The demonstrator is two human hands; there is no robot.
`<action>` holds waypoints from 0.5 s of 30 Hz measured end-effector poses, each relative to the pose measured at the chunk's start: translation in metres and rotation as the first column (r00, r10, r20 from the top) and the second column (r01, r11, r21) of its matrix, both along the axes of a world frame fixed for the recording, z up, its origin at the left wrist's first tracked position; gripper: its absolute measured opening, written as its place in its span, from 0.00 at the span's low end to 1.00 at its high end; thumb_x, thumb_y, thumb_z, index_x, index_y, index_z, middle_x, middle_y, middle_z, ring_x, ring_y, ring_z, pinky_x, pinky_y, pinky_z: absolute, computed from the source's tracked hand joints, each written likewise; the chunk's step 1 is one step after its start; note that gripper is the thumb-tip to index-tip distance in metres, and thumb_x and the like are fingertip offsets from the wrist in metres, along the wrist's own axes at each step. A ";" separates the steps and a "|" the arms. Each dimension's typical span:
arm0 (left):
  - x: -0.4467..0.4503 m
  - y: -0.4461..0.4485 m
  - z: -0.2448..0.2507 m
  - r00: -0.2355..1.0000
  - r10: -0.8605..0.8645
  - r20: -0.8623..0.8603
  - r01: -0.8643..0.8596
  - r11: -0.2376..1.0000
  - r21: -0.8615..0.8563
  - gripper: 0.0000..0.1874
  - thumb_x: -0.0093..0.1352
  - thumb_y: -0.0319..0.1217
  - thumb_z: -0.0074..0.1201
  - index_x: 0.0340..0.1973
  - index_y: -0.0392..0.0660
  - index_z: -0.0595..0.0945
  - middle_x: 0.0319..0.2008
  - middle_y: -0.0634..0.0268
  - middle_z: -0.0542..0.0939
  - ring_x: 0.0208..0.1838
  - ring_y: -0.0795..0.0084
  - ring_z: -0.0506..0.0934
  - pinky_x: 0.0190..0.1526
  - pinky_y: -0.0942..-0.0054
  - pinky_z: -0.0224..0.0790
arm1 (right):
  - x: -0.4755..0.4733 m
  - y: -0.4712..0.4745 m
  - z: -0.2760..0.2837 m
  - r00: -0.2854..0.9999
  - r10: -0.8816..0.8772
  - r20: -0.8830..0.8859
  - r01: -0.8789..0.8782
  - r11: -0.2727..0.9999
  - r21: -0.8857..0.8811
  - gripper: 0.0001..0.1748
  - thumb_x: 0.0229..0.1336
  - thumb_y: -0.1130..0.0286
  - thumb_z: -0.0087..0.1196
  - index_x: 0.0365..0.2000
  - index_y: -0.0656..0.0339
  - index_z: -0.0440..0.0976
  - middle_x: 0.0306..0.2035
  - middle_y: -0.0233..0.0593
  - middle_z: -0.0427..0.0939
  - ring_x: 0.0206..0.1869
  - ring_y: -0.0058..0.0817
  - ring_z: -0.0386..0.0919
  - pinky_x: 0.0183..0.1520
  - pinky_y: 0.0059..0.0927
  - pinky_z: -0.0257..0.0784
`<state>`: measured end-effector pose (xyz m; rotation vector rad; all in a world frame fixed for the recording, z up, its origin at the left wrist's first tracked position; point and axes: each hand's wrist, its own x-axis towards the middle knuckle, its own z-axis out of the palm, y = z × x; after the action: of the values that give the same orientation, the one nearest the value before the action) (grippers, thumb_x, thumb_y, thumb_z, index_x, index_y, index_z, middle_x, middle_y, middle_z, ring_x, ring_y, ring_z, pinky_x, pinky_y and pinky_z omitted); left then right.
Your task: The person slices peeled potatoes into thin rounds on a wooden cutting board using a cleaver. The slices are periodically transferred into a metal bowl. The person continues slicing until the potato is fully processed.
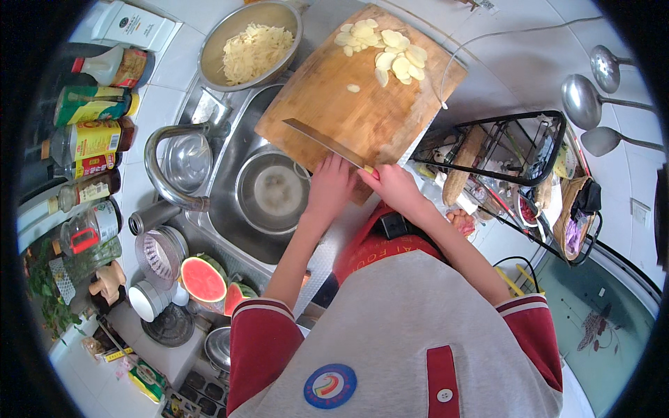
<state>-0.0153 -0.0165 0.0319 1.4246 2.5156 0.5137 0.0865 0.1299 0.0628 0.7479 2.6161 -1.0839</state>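
Observation:
My right hand [393, 184] grips the handle of a kitchen knife [319, 137]. The long blade points to the upper left, low over the near part of a wooden cutting board [324, 89]. My left hand [333, 180] is at the board's near edge, fingertips close against the blade; whatever may be under its fingers is hidden. Thin pale slices, seemingly potato, lie in two overlapping groups, one a spread-out pile [401, 58] and one a smaller cluster [358, 35], at the far end. One single slice [354, 88] sits apart mid-board.
Left of the board, a metal bowl [206, 57] holds pale shreds. A steel sink [225, 230] contains a round pan [274, 196], with a curved faucet [151, 157] beside it. Bottles [117, 65] line the left ledge near cut watermelon [204, 279]. A black wire rack [554, 157] stands right.

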 end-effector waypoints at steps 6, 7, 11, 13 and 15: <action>-0.002 -0.001 0.003 0.998 -0.012 -0.061 0.013 1.000 0.015 0.21 0.65 0.34 0.56 0.51 0.36 0.77 0.49 0.54 0.76 0.56 0.56 0.74 0.57 0.57 0.65 | 0.001 0.000 0.011 1.000 -0.011 0.006 0.011 1.000 -0.019 0.31 0.63 0.44 0.51 0.20 0.64 0.80 0.21 0.57 0.79 0.29 0.54 0.81 0.37 0.50 0.78; -0.001 -0.001 0.003 0.998 -0.011 -0.068 0.012 1.000 0.020 0.21 0.65 0.34 0.56 0.50 0.36 0.77 0.49 0.54 0.76 0.55 0.56 0.74 0.57 0.57 0.65 | 0.005 0.000 0.015 1.000 -0.014 0.020 0.015 1.000 -0.026 0.31 0.63 0.44 0.51 0.20 0.64 0.81 0.21 0.57 0.79 0.29 0.54 0.81 0.37 0.50 0.78; 0.002 -0.005 0.002 0.998 -0.024 -0.065 0.025 1.000 0.015 0.19 0.64 0.33 0.56 0.48 0.36 0.78 0.48 0.54 0.76 0.55 0.56 0.74 0.56 0.59 0.66 | 0.013 0.001 0.022 0.999 -0.001 0.048 0.003 0.999 -0.036 0.32 0.63 0.44 0.51 0.21 0.65 0.80 0.22 0.59 0.79 0.30 0.56 0.81 0.38 0.51 0.78; 0.003 -0.007 0.002 0.997 -0.024 -0.077 0.027 0.999 0.037 0.19 0.63 0.32 0.56 0.48 0.36 0.78 0.47 0.54 0.76 0.54 0.57 0.74 0.56 0.59 0.66 | 0.013 0.001 0.022 0.999 0.005 0.035 -0.004 1.000 -0.021 0.32 0.63 0.44 0.51 0.21 0.65 0.80 0.22 0.60 0.79 0.29 0.56 0.81 0.38 0.51 0.78; 0.002 -0.007 0.002 0.997 -0.028 -0.068 0.029 0.999 0.021 0.18 0.63 0.31 0.56 0.47 0.37 0.78 0.47 0.55 0.76 0.54 0.57 0.74 0.56 0.59 0.66 | 0.013 0.000 0.020 1.000 -0.001 0.031 0.002 1.000 -0.019 0.31 0.63 0.45 0.52 0.21 0.65 0.80 0.22 0.59 0.79 0.29 0.56 0.81 0.38 0.51 0.78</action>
<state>-0.0134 -0.0235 0.0341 1.5078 2.5454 0.4979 0.0992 0.1304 0.0826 0.7564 2.5756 -1.0874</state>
